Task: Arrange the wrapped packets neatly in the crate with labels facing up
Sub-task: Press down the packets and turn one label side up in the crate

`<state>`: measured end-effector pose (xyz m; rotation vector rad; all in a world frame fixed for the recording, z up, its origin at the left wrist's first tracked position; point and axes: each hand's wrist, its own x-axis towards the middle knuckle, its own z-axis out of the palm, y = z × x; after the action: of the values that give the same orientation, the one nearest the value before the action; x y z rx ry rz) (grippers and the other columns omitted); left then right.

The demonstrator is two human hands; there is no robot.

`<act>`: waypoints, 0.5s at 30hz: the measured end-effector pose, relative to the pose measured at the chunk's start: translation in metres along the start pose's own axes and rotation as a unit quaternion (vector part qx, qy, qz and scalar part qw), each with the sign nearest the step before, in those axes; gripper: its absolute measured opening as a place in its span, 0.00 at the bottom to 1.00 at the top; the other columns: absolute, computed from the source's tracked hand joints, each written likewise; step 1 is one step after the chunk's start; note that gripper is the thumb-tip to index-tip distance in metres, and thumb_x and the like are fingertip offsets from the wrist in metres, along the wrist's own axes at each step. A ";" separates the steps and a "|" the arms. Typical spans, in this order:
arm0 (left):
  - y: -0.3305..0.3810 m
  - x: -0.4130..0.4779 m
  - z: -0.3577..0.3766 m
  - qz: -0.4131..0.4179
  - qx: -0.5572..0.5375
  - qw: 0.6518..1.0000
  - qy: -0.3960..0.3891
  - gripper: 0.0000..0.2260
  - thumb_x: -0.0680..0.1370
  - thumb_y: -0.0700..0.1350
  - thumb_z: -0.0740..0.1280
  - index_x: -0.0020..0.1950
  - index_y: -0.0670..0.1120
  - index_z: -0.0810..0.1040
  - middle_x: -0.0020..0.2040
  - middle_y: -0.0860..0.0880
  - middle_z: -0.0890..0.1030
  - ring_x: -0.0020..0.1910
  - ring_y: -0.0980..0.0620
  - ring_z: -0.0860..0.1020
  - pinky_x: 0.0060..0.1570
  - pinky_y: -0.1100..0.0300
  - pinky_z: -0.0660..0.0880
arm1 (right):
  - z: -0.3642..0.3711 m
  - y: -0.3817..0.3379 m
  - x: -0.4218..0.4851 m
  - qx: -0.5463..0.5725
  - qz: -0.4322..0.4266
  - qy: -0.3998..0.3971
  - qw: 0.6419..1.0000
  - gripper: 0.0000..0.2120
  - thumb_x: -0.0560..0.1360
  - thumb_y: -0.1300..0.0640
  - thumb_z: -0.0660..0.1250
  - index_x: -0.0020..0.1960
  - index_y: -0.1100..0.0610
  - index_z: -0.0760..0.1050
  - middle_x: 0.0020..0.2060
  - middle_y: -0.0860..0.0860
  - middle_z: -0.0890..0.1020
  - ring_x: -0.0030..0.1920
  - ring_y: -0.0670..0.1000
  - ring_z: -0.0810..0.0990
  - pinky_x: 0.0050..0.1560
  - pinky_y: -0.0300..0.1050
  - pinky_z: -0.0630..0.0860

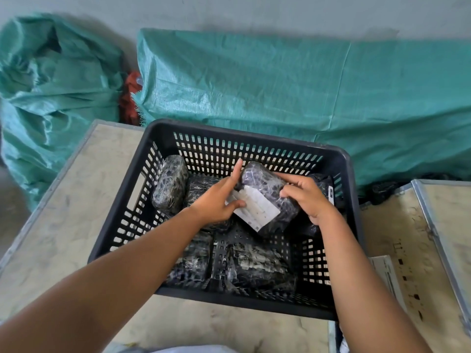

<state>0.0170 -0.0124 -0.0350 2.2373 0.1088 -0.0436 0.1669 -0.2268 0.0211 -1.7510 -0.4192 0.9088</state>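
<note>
A black slotted plastic crate (341,159) stands on a wooden box top. Both hands are inside it, holding one dark wrapped packet (262,179) whose white label (257,210) faces up. My left hand (216,200) grips the packet's left side, thumb on the label and forefinger stretched up. My right hand (308,197) clasps its right side. Another packet (169,184) leans upright against the crate's left wall. Several more lie flat on the crate floor, two near the front (257,266) with no label showing.
Green woven sacks (280,82) lie behind the crate, another (51,80) at the far left with red cloth (130,95) between them. A second wooden box (418,240) with a metal edge sits to the right, a white paper (387,276) on it.
</note>
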 end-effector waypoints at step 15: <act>-0.002 0.015 0.038 -0.197 -0.054 0.979 -0.020 0.44 0.81 0.53 0.68 0.77 0.73 0.35 0.78 0.45 0.69 0.37 0.52 0.82 0.30 0.61 0.78 | 0.028 0.037 0.022 -0.309 0.073 0.062 0.946 0.57 0.66 0.55 0.84 0.83 0.40 0.52 0.83 0.59 0.40 0.82 0.62 0.49 0.78 0.56 0.53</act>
<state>0.0321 -0.0398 -0.0616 2.0752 0.5197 -0.2902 0.1552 -0.2075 -0.0251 -2.4265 -0.5347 0.8129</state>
